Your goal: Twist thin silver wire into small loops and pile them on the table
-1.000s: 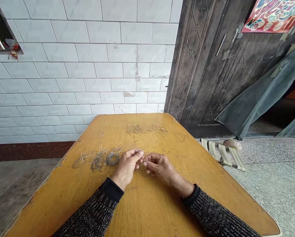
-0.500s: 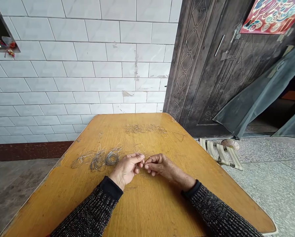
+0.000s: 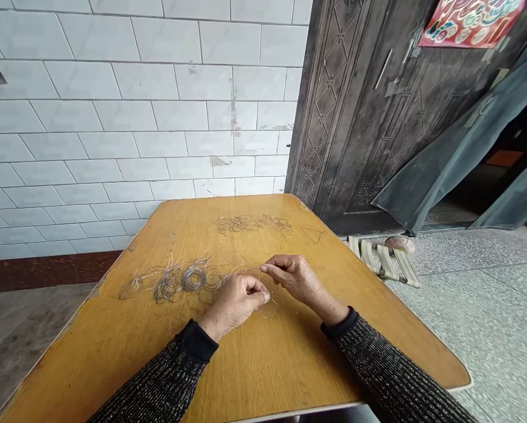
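A thin wire (image 3: 269,315) bends in a loose loop below my fingers, over the table. My left hand (image 3: 241,299) pinches it between thumb and forefinger. Just above and to the right, my right hand (image 3: 295,282) pinches a fine strand of the same wire, its fingertips a little apart from the left ones. Beside my left hand lie several coils of grey wire (image 3: 194,278), tangled together with loose ends sticking up. Farther back on the table rests a row of small thin wire rings (image 3: 241,223).
The yellow wooden table (image 3: 192,376) reaches toward a white tiled wall (image 3: 126,141). A bent piece of wire (image 3: 314,235) lies near its right edge. Right of the table stand a striped strap stool (image 3: 384,260), a dark carved door (image 3: 346,117) and a grey curtain (image 3: 448,158).
My right hand has risen slightly away from the left. The left hand has turned and moved right, and the wire loop now hangs below the fingers. The view has shifted a little.
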Available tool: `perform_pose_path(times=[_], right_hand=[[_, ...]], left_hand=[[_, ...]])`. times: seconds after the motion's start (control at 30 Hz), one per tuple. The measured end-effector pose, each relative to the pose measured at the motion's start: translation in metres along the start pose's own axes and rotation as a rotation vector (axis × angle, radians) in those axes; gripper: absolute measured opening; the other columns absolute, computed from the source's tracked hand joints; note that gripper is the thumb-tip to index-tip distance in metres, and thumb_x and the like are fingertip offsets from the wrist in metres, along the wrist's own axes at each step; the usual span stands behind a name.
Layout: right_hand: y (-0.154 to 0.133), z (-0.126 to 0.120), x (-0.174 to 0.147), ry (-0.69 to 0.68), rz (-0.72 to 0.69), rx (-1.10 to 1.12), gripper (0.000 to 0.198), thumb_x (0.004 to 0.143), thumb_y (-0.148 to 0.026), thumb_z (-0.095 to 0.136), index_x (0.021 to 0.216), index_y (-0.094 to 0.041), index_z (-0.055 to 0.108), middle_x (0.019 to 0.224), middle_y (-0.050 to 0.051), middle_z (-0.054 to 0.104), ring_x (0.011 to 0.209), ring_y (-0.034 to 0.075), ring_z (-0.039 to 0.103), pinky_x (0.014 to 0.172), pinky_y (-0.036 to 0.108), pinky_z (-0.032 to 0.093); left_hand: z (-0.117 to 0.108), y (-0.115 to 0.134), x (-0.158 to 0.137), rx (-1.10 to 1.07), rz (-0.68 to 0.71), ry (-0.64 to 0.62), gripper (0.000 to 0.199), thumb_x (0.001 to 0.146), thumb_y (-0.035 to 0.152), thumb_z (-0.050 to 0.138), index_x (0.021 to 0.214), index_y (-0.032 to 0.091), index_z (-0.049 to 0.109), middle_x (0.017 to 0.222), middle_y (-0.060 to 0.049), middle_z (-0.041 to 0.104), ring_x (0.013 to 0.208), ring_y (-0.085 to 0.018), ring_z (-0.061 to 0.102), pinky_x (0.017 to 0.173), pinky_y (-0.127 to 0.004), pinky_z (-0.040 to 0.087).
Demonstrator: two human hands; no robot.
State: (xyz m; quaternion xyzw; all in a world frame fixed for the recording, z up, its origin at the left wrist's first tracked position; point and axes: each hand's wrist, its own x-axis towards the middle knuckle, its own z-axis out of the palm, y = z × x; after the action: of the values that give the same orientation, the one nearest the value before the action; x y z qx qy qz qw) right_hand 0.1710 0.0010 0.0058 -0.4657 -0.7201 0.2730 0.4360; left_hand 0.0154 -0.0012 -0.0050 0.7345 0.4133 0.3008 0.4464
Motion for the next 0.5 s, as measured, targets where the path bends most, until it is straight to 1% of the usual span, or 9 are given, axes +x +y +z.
perform_pose_path(times=[0.07, 0.13, 0.2, 0.27, 0.4, 0.5], right_hand=[[0.005, 0.001, 0.002, -0.013, 0.078, 0.080, 0.034, 0.076, -0.037, 0.054, 0.050, -0.015, 0.050, 0.044, -0.004, 0.043, 0.040, 0.005, 0.035, 0.042, 0.020, 0.027], [0.009, 0.002, 0.003, -0.027, 0.161, 0.167, 0.033, 0.073, -0.039, 0.056, 0.051, -0.015, 0.052, 0.042, -0.005, 0.042, 0.036, 0.004, 0.031, 0.038, 0.019, 0.024], [0.012, 0.004, 0.005, -0.042, 0.230, 0.243, 0.031, 0.070, -0.042, 0.057, 0.055, -0.015, 0.055, 0.040, -0.006, 0.042, 0.034, 0.004, 0.031, 0.035, 0.019, 0.023], [0.013, 0.005, 0.005, -0.055, 0.269, 0.293, 0.032, 0.068, -0.044, 0.057, 0.057, -0.014, 0.056, 0.038, -0.006, 0.041, 0.032, 0.005, 0.032, 0.034, 0.019, 0.023], [0.012, 0.006, 0.005, -0.065, 0.279, 0.314, 0.033, 0.067, -0.046, 0.057, 0.057, -0.014, 0.056, 0.038, -0.006, 0.042, 0.032, 0.005, 0.032, 0.035, 0.019, 0.025], [0.011, 0.005, 0.005, -0.054, 0.191, 0.271, 0.032, 0.070, -0.043, 0.057, 0.056, -0.015, 0.053, 0.042, -0.006, 0.043, 0.036, 0.004, 0.033, 0.037, 0.019, 0.025]], left_hand=[[-0.001, 0.002, -0.001, 0.033, 0.014, -0.008, 0.012, 0.066, 0.023, 0.054, 0.058, 0.014, 0.057, 0.049, 0.004, 0.046, 0.046, -0.008, 0.036, 0.046, -0.022, 0.025], [-0.001, 0.004, -0.002, 0.030, 0.022, -0.016, 0.011, 0.065, 0.022, 0.055, 0.058, 0.014, 0.058, 0.049, 0.004, 0.044, 0.046, -0.008, 0.034, 0.046, -0.021, 0.025], [0.000, 0.005, -0.002, 0.010, 0.035, -0.031, 0.011, 0.065, 0.022, 0.055, 0.059, 0.014, 0.058, 0.049, 0.004, 0.043, 0.047, -0.008, 0.034, 0.046, -0.021, 0.024], [0.000, 0.004, -0.002, -0.007, 0.041, -0.041, 0.011, 0.065, 0.022, 0.055, 0.058, 0.014, 0.058, 0.048, 0.005, 0.043, 0.046, -0.007, 0.034, 0.046, -0.021, 0.024], [0.002, -0.001, -0.001, -0.068, 0.003, -0.045, 0.011, 0.064, 0.023, 0.056, 0.058, 0.014, 0.058, 0.049, 0.004, 0.046, 0.046, -0.008, 0.038, 0.047, -0.022, 0.028], [0.001, -0.004, 0.000, -0.133, -0.059, -0.053, 0.010, 0.064, 0.023, 0.055, 0.058, 0.014, 0.057, 0.050, 0.003, 0.049, 0.047, -0.009, 0.042, 0.049, -0.022, 0.031]])
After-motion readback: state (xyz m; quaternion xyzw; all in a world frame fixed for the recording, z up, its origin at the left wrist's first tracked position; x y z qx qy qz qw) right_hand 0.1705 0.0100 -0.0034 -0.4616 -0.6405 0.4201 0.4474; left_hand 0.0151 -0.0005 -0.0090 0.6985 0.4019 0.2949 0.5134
